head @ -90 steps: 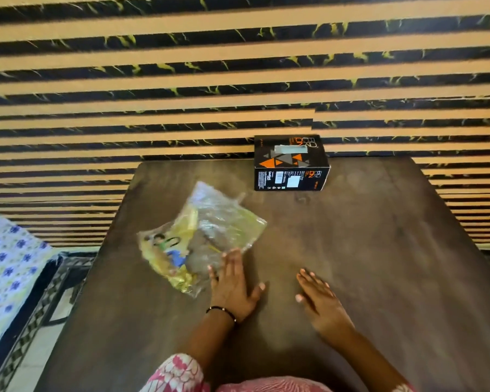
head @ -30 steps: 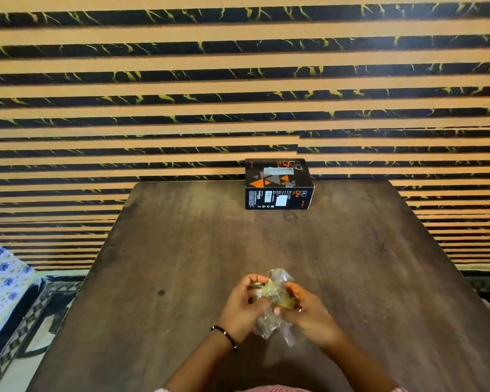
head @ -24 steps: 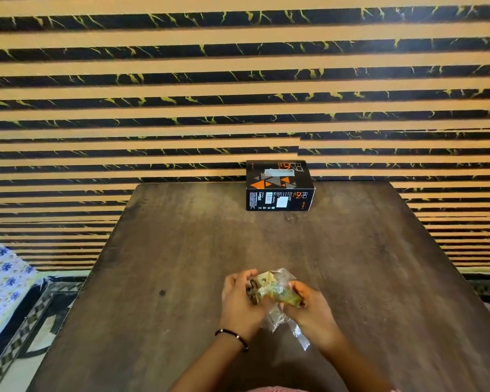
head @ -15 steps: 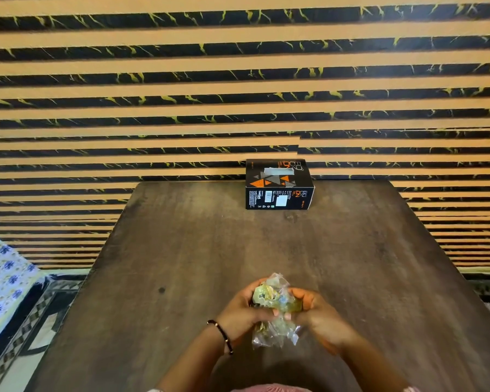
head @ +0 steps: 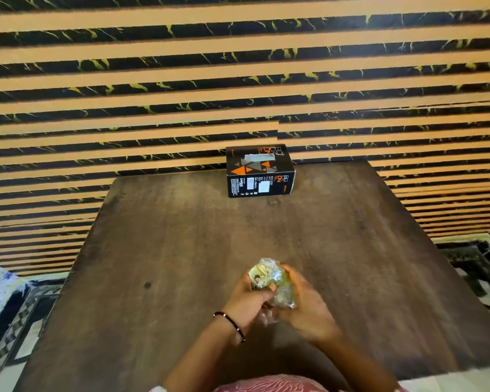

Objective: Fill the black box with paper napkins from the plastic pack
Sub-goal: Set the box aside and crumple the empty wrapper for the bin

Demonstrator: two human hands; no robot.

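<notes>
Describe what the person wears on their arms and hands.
Both forearms are bare. The left hand has a thin black bead bracelet around its wrist. The right hand shows no ring or band that I can make out. At the bottom edge, a pink-and-white patterned garment shows.

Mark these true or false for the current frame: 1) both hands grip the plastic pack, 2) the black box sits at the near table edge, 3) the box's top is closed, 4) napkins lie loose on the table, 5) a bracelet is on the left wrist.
1) True: the left hand and right hand both clutch the crumpled plastic pack.
2) False: the black box stands at the far edge of the table, by the striped wall.
3) True: its top looks shut.
4) False: no loose napkins show on the table.
5) True: a dark bracelet circles the left wrist.
</notes>
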